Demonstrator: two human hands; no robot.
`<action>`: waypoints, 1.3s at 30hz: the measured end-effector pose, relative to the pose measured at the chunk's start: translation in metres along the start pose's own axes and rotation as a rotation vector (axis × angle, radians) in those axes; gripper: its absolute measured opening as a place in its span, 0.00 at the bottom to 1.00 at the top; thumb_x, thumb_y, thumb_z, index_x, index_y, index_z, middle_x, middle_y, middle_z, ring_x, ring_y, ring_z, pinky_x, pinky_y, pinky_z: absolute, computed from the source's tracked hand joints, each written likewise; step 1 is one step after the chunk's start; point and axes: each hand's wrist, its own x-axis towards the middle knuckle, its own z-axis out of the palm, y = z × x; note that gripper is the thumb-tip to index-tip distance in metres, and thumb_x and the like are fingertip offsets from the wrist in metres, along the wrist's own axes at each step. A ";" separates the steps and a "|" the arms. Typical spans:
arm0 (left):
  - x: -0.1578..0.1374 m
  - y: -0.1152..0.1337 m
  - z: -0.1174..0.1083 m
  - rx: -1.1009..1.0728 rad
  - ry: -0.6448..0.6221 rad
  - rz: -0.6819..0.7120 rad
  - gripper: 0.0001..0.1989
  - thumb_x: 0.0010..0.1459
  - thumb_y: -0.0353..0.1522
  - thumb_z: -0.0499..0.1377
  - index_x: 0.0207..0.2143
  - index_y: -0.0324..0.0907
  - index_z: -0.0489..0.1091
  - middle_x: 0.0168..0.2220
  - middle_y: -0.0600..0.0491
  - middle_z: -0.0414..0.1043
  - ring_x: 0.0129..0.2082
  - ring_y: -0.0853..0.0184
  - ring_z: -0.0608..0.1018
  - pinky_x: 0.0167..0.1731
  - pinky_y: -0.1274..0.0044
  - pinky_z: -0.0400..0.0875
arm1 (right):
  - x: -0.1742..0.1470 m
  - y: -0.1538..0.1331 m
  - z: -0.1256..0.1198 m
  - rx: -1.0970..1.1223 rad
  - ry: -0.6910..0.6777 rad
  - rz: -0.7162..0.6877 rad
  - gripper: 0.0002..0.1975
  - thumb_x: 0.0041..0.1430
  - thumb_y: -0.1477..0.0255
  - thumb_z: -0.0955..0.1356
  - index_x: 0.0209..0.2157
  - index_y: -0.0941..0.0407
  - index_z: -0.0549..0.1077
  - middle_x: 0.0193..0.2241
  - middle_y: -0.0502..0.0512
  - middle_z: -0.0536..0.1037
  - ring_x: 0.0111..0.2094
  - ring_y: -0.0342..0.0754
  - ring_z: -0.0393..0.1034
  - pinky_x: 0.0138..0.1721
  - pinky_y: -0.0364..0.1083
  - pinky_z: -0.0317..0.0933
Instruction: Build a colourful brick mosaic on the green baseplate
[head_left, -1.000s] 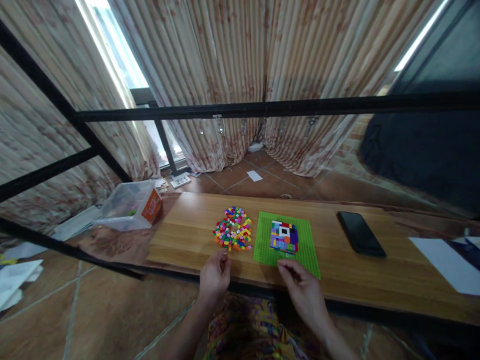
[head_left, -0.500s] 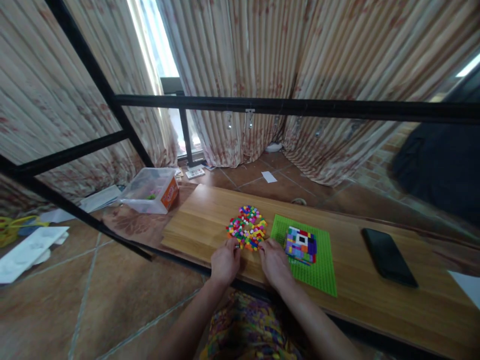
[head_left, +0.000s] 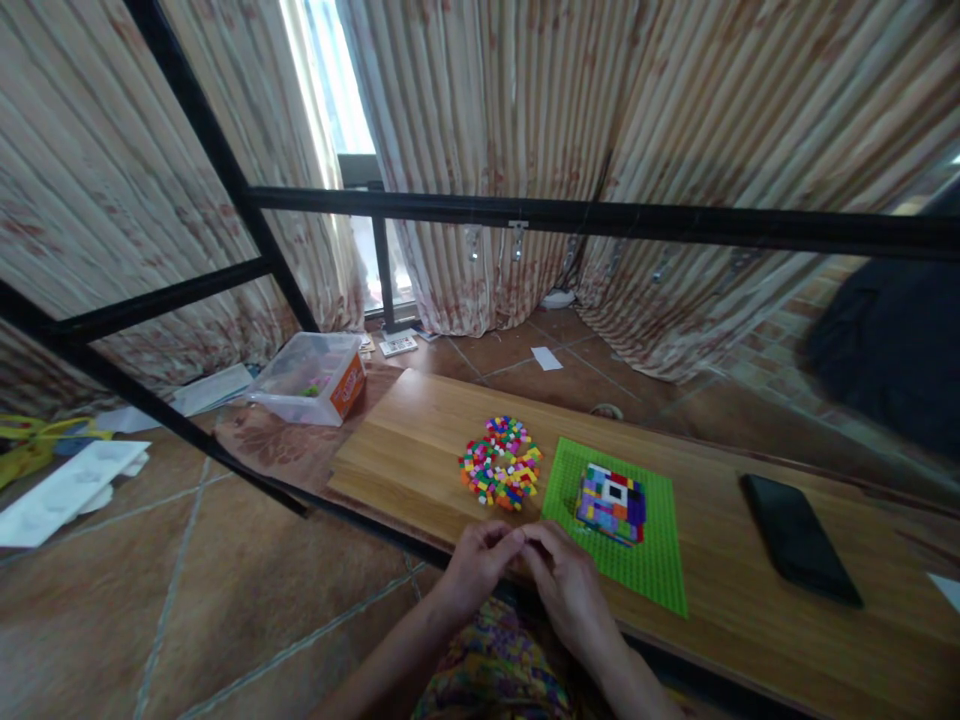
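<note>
My left hand (head_left: pixel 480 565) and my right hand (head_left: pixel 562 575) meet fingertip to fingertip above the near edge of the wooden board (head_left: pixel 409 440). Both have their fingers pinched together; whatever sits between them is too small or hidden to make out. Just beyond lies a loose pile of small colourful building bricks (head_left: pixel 499 462). To the right, a green baseplate (head_left: pixel 660 540) carries a square block built of many-coloured bricks (head_left: pixel 611 503), with a white frame around a dark centre on top.
A black phone (head_left: pixel 799 538) lies on the board's right part. A clear plastic box (head_left: pixel 307 380) with an orange label stands beyond its left end. A black metal rail (head_left: pixel 525 210) crosses in front of the curtains (head_left: pixel 510 110). White trays (head_left: pixel 71 490) are at far left.
Both hands have drawn back from the near side of the brick pile toward me and come together, fingertips touching. The view has shifted slightly.
</note>
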 end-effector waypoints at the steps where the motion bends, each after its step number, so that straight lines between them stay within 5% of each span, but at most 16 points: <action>1: -0.003 -0.001 -0.001 -0.087 -0.040 -0.064 0.20 0.51 0.46 0.61 0.23 0.37 0.70 0.18 0.57 0.64 0.17 0.76 0.60 0.19 0.80 0.53 | -0.005 -0.001 -0.001 0.032 -0.012 0.023 0.10 0.64 0.68 0.62 0.33 0.53 0.73 0.32 0.53 0.76 0.35 0.48 0.71 0.38 0.45 0.63; 7: -0.026 -0.013 -0.003 -0.305 -0.174 -0.316 0.21 0.42 0.46 0.66 0.19 0.37 0.68 0.15 0.58 0.61 0.14 0.78 0.56 0.18 0.80 0.45 | -0.037 0.006 0.001 0.171 -0.077 0.058 0.13 0.64 0.64 0.63 0.30 0.54 0.74 0.30 0.52 0.76 0.34 0.47 0.71 0.38 0.43 0.62; 15: -0.038 -0.017 0.005 -0.476 -0.128 -0.416 0.15 0.42 0.41 0.65 0.22 0.37 0.67 0.18 0.58 0.61 0.15 0.77 0.58 0.18 0.80 0.45 | -0.039 0.006 -0.002 0.217 -0.011 0.132 0.12 0.62 0.64 0.64 0.31 0.54 0.75 0.30 0.52 0.77 0.34 0.48 0.72 0.38 0.44 0.62; 26: -0.004 0.016 -0.044 -0.476 0.206 -0.247 0.09 0.38 0.30 0.62 0.26 0.38 0.68 0.24 0.55 0.70 0.19 0.76 0.68 0.16 0.84 0.53 | 0.049 0.031 0.007 -0.394 0.090 -0.022 0.11 0.58 0.79 0.61 0.31 0.56 0.74 0.31 0.56 0.75 0.34 0.49 0.71 0.38 0.46 0.62; 32: 0.014 0.016 -0.049 -0.155 0.251 -0.184 0.11 0.44 0.37 0.64 0.25 0.38 0.69 0.14 0.62 0.59 0.13 0.79 0.58 0.16 0.83 0.48 | 0.050 0.037 0.009 -0.430 0.072 -0.014 0.10 0.59 0.79 0.61 0.36 0.56 0.73 0.35 0.57 0.75 0.37 0.49 0.71 0.40 0.46 0.63; 39: 0.041 0.000 -0.041 0.157 0.315 0.075 0.08 0.47 0.28 0.60 0.33 0.40 0.72 0.29 0.54 0.72 0.28 0.70 0.72 0.32 0.78 0.67 | 0.047 0.034 0.014 -0.436 0.009 -0.049 0.12 0.60 0.73 0.63 0.44 0.56 0.73 0.42 0.58 0.74 0.42 0.51 0.69 0.45 0.48 0.63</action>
